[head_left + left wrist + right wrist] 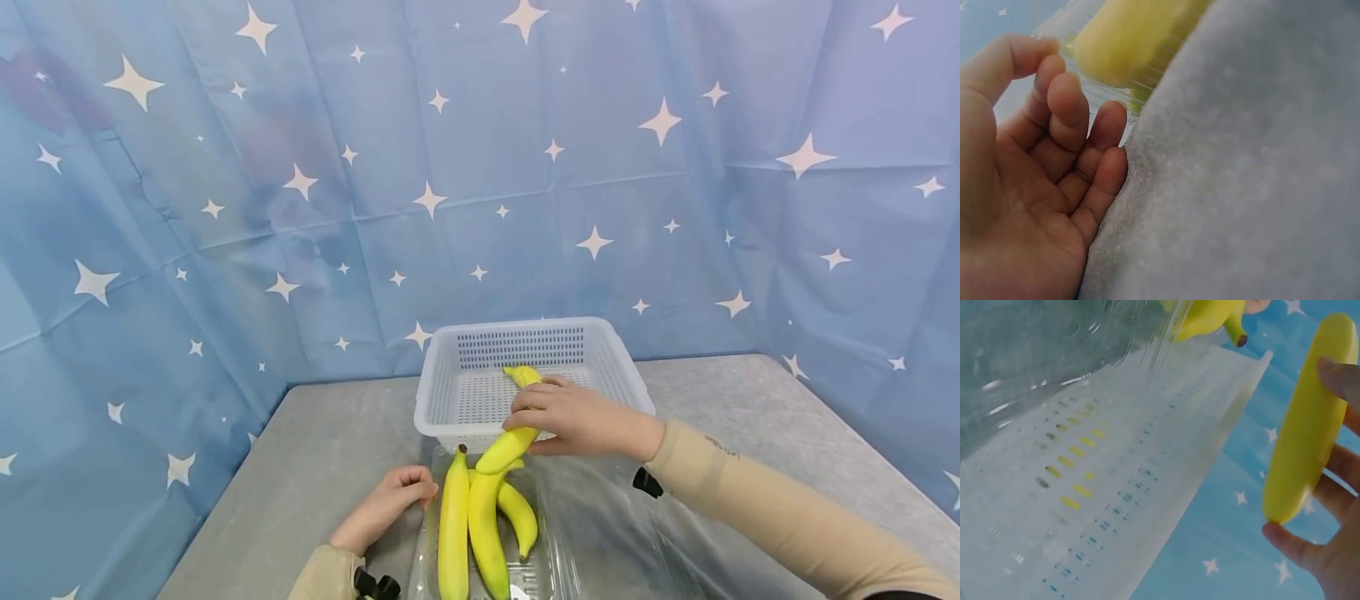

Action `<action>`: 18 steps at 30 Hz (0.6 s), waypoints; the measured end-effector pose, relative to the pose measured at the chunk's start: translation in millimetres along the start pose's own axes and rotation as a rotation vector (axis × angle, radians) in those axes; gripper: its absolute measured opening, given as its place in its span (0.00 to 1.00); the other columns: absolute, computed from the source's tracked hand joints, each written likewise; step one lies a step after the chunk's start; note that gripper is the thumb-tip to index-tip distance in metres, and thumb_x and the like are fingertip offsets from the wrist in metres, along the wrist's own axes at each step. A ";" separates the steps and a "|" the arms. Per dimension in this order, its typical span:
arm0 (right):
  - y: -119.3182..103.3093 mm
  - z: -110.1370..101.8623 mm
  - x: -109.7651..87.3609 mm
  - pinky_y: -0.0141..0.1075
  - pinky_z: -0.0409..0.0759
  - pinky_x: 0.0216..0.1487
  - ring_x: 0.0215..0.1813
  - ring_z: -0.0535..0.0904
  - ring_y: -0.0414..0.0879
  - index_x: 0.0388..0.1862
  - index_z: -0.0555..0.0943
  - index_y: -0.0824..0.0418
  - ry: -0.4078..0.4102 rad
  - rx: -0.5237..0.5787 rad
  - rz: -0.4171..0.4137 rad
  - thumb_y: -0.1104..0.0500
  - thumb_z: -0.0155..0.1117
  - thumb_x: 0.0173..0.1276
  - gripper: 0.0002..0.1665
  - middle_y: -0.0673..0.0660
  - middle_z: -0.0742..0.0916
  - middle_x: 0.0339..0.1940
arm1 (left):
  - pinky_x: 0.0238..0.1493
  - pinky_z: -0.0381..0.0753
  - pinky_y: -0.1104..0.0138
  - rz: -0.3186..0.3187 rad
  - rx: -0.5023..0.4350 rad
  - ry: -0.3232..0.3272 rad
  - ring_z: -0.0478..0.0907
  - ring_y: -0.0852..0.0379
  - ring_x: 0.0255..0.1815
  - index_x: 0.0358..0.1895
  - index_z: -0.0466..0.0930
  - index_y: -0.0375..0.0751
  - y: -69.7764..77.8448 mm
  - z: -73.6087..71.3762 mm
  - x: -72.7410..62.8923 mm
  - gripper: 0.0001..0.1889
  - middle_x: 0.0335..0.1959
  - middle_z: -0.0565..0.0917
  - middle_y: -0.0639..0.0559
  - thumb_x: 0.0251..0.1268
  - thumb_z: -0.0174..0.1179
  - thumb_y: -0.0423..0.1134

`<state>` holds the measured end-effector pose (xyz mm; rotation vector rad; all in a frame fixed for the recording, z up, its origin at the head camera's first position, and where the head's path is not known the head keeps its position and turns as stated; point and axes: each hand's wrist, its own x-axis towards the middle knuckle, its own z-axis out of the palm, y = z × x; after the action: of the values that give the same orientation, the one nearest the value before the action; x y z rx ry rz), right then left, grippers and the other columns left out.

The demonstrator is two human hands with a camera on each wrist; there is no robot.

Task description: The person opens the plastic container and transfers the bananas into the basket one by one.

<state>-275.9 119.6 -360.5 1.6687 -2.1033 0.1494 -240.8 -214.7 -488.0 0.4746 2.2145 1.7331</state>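
My right hand (570, 414) grips a yellow banana (1310, 425), thumb on one side and fingers on the other. It is tilted at the near rim of a white slotted basket (442, 408). Inside the basket lies another banana (522, 375), partly hidden by that hand; its yellow shows through the slots in the right wrist view. Three bananas lie in a clear plastic clamshell container (551, 554): one on the left (453, 533), one in the middle (487, 533), a smaller one on the right (519, 512). My left hand (393, 500) pinches the container's left edge between thumb and forefinger.
The container's clear lid (615, 533) lies spread to the right on the grey table (337, 425), under my right forearm. Behind the basket hangs a blue cloth (480, 233) with white stars, which also runs along both sides of the table.
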 end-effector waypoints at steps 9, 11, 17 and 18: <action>8.3 1.0 -2.9 0.49 0.72 0.55 0.55 0.77 0.46 0.53 0.80 0.51 0.007 0.008 -0.005 0.52 0.77 0.53 0.28 0.48 0.82 0.49 | 0.42 0.70 0.60 -0.011 0.003 -0.004 0.72 0.56 0.28 0.22 0.69 0.42 0.1 0.0 -0.3 0.14 0.20 0.73 0.54 0.67 0.57 0.39; 10.3 0.4 -3.3 0.49 0.71 0.55 0.55 0.77 0.47 0.53 0.80 0.52 0.002 0.001 0.005 0.52 0.78 0.52 0.28 0.49 0.82 0.49 | 0.42 0.70 0.60 -0.007 0.005 0.000 0.72 0.55 0.28 0.22 0.69 0.41 -0.3 -0.1 0.1 0.14 0.20 0.73 0.54 0.67 0.57 0.39; 17.8 -4.1 -3.0 0.48 0.72 0.57 0.56 0.76 0.47 0.52 0.81 0.51 -0.028 -0.013 0.045 0.53 0.78 0.52 0.27 0.49 0.82 0.49 | 0.42 0.70 0.61 -0.006 -0.001 0.008 0.72 0.55 0.29 0.22 0.69 0.39 1.0 -0.1 0.2 0.14 0.20 0.73 0.53 0.66 0.57 0.37; 19.3 -4.6 -2.9 0.48 0.71 0.57 0.56 0.76 0.47 0.53 0.81 0.51 -0.037 -0.010 0.053 0.53 0.78 0.52 0.27 0.49 0.82 0.50 | 0.42 0.70 0.61 -0.005 -0.003 0.008 0.72 0.55 0.29 0.22 0.69 0.39 1.5 -0.1 0.1 0.14 0.20 0.73 0.53 0.67 0.57 0.37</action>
<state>-292.4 128.9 -353.9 1.6221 -2.1732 0.1251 -240.9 -214.3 -486.5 0.4615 2.2165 1.7382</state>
